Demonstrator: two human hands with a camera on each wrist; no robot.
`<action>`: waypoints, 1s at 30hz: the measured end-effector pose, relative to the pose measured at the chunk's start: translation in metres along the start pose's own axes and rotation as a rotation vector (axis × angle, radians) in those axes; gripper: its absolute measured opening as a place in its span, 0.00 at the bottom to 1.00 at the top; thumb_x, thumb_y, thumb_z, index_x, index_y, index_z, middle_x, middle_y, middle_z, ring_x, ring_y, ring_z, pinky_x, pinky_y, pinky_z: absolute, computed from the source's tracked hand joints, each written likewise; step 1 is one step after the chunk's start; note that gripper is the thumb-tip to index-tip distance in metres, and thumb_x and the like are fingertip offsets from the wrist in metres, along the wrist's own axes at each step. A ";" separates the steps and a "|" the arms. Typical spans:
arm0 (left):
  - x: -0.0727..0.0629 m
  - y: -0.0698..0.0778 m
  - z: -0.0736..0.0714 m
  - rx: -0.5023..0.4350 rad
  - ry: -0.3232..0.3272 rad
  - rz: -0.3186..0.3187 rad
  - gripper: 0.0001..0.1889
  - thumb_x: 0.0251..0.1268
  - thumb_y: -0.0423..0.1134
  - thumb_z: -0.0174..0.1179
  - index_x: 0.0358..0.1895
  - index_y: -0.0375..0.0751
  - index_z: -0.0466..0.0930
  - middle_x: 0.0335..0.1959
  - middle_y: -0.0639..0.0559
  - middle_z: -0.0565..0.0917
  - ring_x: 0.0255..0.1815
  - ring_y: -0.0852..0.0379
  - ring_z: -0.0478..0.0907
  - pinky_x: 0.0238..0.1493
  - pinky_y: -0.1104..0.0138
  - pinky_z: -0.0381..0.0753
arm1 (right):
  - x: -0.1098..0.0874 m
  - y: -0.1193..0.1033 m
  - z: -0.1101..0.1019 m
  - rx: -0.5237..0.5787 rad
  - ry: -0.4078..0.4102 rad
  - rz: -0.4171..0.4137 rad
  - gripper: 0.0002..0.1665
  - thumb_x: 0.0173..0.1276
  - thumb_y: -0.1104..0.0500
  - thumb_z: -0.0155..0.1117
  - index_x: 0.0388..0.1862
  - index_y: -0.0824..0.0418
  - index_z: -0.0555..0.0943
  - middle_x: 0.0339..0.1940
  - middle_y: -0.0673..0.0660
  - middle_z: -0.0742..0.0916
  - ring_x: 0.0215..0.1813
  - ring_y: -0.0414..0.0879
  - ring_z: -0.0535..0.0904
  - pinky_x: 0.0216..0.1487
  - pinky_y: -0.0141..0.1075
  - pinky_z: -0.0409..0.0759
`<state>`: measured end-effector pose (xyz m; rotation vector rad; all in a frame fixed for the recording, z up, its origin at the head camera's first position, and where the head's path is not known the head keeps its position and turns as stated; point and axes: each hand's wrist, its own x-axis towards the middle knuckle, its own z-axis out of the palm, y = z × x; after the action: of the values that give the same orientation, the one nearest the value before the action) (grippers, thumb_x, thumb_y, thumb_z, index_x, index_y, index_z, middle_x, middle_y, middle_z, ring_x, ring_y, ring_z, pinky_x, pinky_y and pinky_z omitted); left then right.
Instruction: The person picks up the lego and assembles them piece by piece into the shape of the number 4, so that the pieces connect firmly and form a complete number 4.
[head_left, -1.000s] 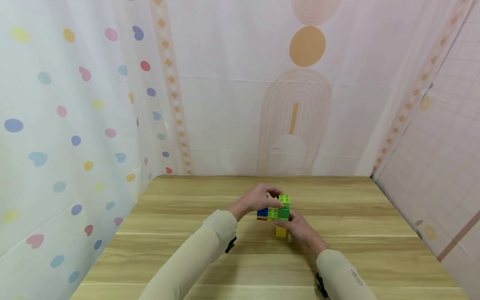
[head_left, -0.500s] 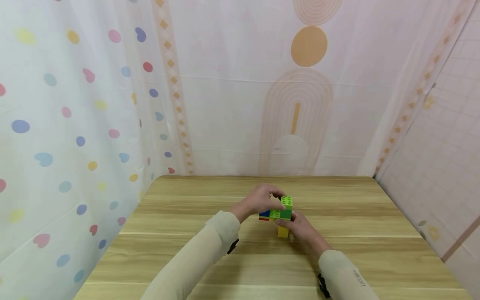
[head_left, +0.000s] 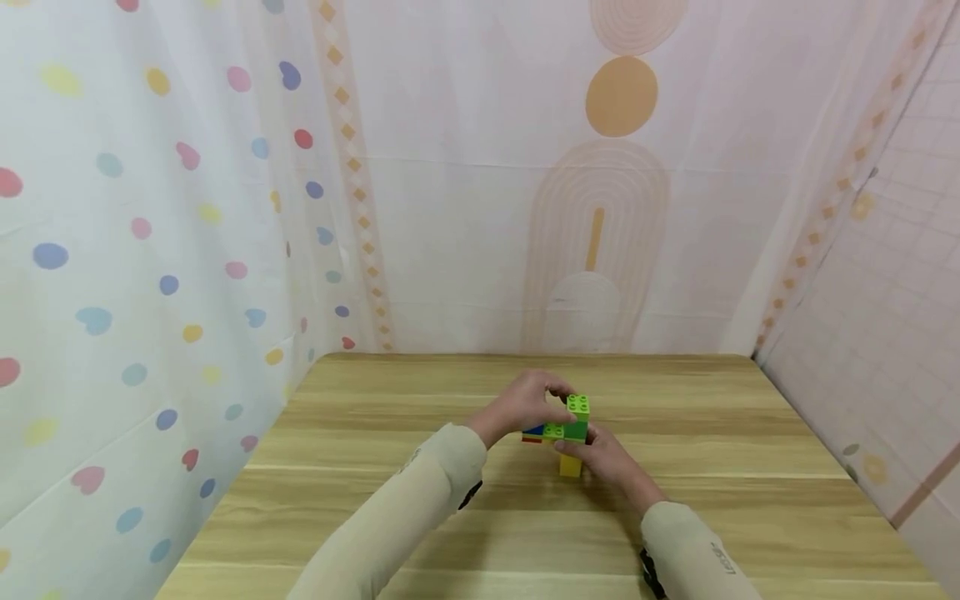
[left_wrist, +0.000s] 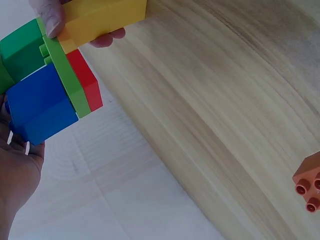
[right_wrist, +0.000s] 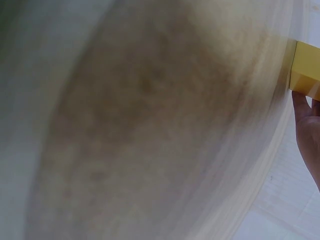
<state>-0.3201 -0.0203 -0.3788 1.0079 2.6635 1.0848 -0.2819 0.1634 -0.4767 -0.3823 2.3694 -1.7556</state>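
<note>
Both hands hold a stack of toy building bricks above the table. My left hand [head_left: 521,406] pinches the light green brick [head_left: 578,403] at the top between thumb and fingers. A darker green brick [head_left: 575,429] lies directly under it. My right hand [head_left: 606,460] grips the yellow brick [head_left: 570,465] at the bottom, its thumb also lying against the light green plate [left_wrist: 67,80] in the left wrist view. On that plate sits a blue brick [left_wrist: 42,102], with a red brick [left_wrist: 86,82] on the opposite side. The right wrist view catches only a yellow end [right_wrist: 307,67].
The wooden table [head_left: 360,392] ends at a patterned curtain [head_left: 465,250] behind, with more curtain at left and right. An orange-brown brick [left_wrist: 311,180] lies at the right edge of the left wrist view; the left forearm hides that area in the head view.
The head view has shifted slightly, so hands and bricks appear a little further right and lower. The light green brick looks slightly tighter on the green one; both hands keep their holds.
</note>
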 end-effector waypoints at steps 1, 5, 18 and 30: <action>0.000 0.000 0.000 -0.003 -0.002 -0.001 0.16 0.59 0.44 0.72 0.50 0.48 0.87 0.41 0.64 0.84 0.45 0.61 0.77 0.50 0.66 0.75 | 0.000 0.001 0.000 -0.002 0.001 -0.002 0.27 0.72 0.47 0.64 0.63 0.62 0.77 0.58 0.57 0.83 0.59 0.51 0.76 0.64 0.54 0.68; -0.001 -0.001 0.001 -0.015 -0.008 -0.008 0.16 0.60 0.44 0.72 0.51 0.49 0.87 0.41 0.65 0.83 0.44 0.64 0.76 0.50 0.66 0.75 | 0.001 0.001 -0.001 -0.006 -0.001 -0.002 0.27 0.72 0.47 0.64 0.62 0.62 0.77 0.58 0.58 0.83 0.59 0.51 0.76 0.64 0.54 0.68; -0.006 -0.008 -0.019 -0.074 -0.024 -0.082 0.28 0.67 0.55 0.62 0.67 0.47 0.75 0.51 0.55 0.81 0.52 0.55 0.75 0.51 0.60 0.77 | 0.001 -0.001 0.001 0.029 0.033 0.056 0.28 0.70 0.47 0.66 0.62 0.62 0.77 0.57 0.58 0.84 0.60 0.53 0.76 0.64 0.55 0.67; -0.019 -0.027 -0.057 -0.116 0.085 -0.078 0.25 0.71 0.53 0.60 0.64 0.42 0.77 0.51 0.52 0.81 0.52 0.51 0.75 0.49 0.58 0.78 | 0.003 0.000 0.003 0.024 0.079 0.105 0.26 0.67 0.46 0.69 0.56 0.61 0.81 0.52 0.54 0.86 0.55 0.49 0.78 0.62 0.53 0.69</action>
<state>-0.3383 -0.0796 -0.3572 0.8483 2.6442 1.2754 -0.2839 0.1598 -0.4779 -0.1852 2.3721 -1.7804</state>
